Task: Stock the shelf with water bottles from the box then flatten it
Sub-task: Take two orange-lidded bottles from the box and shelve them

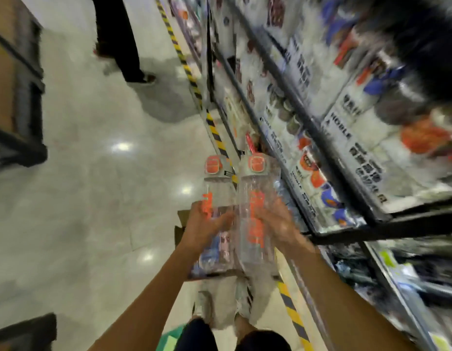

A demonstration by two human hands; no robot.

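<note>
Shelf [346, 158] on your right, box [180, 228] on the floor below. Each hand wraps one clear bottle: left hand [203, 228], left bottle [216, 188]; right hand [279, 225], right bottle [256, 198]. Blurred; probably empty, light, rigid, slick. Grip mid-body.

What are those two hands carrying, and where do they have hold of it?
Each hand holds one clear water bottle around its lower body: the left hand the left bottle, the right hand the right bottle.
</note>
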